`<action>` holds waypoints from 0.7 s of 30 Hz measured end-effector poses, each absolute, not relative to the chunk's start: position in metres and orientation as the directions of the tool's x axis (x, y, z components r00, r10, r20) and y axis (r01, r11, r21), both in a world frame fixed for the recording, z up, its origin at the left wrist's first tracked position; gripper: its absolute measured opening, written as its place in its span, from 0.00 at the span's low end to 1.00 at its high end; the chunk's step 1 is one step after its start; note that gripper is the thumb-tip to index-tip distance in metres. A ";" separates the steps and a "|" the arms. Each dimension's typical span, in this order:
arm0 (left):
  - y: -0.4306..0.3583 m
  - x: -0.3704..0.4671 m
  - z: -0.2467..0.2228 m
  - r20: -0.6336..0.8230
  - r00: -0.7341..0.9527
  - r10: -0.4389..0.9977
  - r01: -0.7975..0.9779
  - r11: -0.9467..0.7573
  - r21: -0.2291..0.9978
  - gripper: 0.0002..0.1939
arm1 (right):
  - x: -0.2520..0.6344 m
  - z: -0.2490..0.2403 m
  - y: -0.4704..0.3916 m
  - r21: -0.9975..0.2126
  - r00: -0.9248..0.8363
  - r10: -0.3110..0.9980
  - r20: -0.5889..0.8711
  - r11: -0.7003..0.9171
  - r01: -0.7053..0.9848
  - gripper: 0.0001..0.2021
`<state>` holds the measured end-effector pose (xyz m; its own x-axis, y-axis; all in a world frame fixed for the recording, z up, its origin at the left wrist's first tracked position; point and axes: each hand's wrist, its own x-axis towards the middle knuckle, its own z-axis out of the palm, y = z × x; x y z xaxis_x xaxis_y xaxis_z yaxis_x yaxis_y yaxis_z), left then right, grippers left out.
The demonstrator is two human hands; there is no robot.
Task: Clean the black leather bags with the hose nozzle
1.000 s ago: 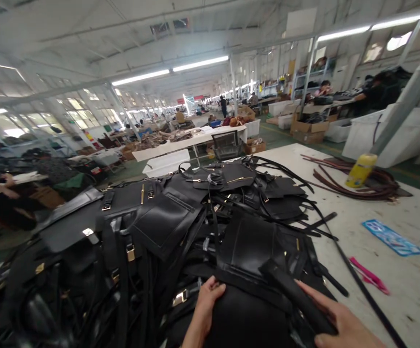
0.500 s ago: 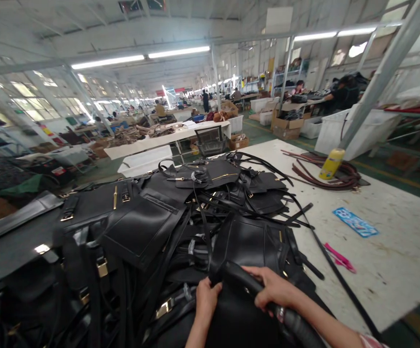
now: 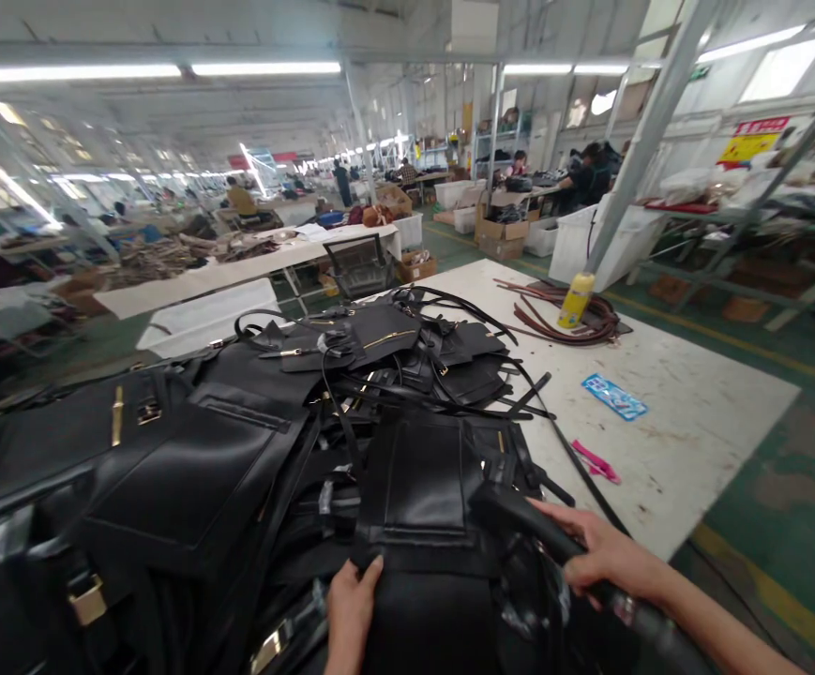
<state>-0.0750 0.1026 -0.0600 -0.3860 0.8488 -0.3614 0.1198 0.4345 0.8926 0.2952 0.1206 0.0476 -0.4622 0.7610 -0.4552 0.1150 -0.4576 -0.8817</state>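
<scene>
My left hand (image 3: 351,605) pinches the left edge of a black leather bag piece (image 3: 427,483) with a stitched pocket, which lies in front of me. My right hand (image 3: 610,555) is wrapped round a black curved hose nozzle (image 3: 516,516). Its wide front end is over the right side of the leather piece; whether it touches is unclear. Behind my hand the nozzle runs into a thick dark tube, blurred at the lower right. More black bag pieces (image 3: 188,469) with gold buckles, zips and long straps are heaped to the left and beyond.
On the white table (image 3: 702,412) to the right are a yellow canister (image 3: 576,300), coiled brown straps (image 3: 594,328), a blue packet (image 3: 614,396) and a pink tool (image 3: 596,461). A long black strap crosses the table's right part. Bins, a chair (image 3: 357,267) and people stand farther off.
My view has swung to the right. The nozzle's front end has moved away from my left hand, toward the right side of the leather piece. Both hands keep their grips.
</scene>
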 end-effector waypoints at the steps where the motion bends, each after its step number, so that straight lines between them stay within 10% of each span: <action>1: 0.103 -0.075 -0.062 -0.356 -0.383 0.852 0.132 0.431 0.892 0.24 | 0.303 0.040 0.109 -0.856 -0.457 0.737 -0.499 -0.501 0.127 0.43; 21: 0.104 -0.077 -0.069 -0.321 -0.356 0.878 0.288 0.430 0.856 0.23 | 0.271 0.018 0.095 -0.835 -0.537 0.662 -0.523 -0.524 0.168 0.44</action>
<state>-0.0774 0.1042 -0.0688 -0.3558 0.8777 -0.3211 0.2880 0.4298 0.8557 0.2708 0.0950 0.0184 -0.5366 0.6620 -0.5233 0.1678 -0.5240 -0.8350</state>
